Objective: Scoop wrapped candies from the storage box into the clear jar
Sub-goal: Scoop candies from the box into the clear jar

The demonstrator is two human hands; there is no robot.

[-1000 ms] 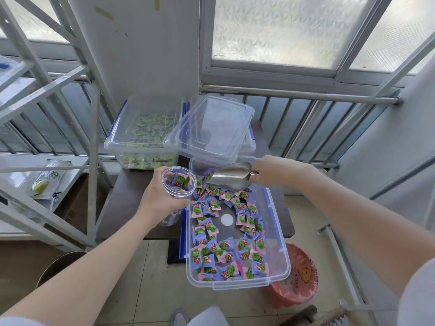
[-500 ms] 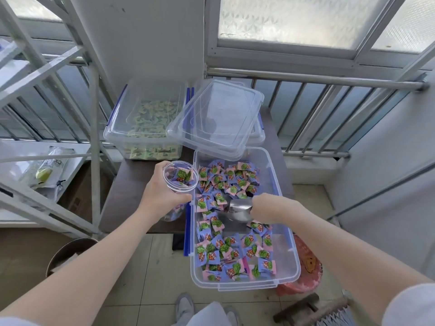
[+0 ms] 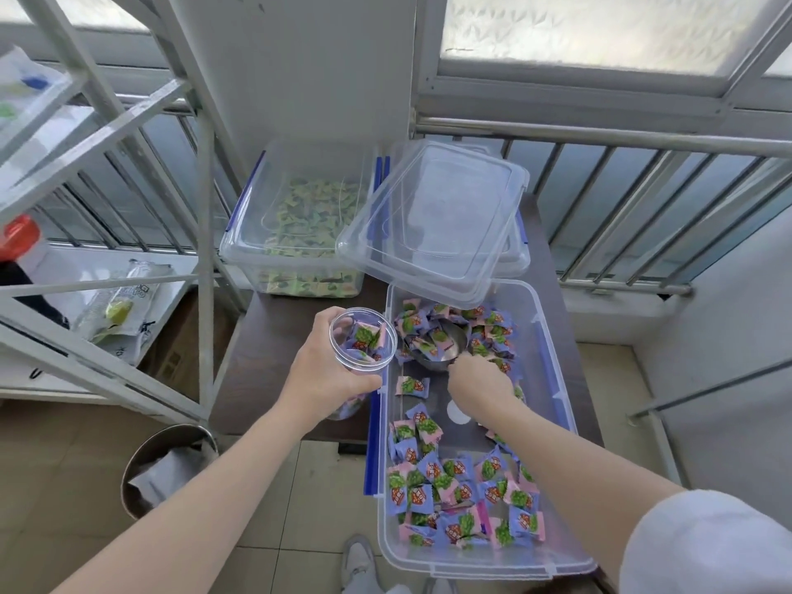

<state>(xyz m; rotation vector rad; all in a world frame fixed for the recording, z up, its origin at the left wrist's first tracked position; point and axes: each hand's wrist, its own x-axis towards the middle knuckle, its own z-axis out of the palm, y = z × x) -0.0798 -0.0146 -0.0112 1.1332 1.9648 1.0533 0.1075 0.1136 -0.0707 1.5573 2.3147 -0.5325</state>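
A clear storage box (image 3: 553, 379) with blue clips lies on a dark table, holding several purple and pink wrapped candies (image 3: 454, 495). My left hand (image 3: 325, 370) grips the clear jar (image 3: 364, 340) just left of the box's rim; a few candies sit inside it. My right hand (image 3: 480, 385) holds the handle of a metal scoop (image 3: 437, 347), which is pushed into the candy pile at the box's far end and carries some candies.
The box's clear lid (image 3: 433, 220) leans over its far end. A second box (image 3: 295, 216) with green candies stands behind on the left. A metal shelf frame (image 3: 201, 233) rises on the left, a metal bin (image 3: 167, 469) stands below, and a railing (image 3: 643, 139) runs behind.
My right hand brought the scoop from near the jar down into the box, then pushed it forward into the far candy pile. The jar stayed beside the box.
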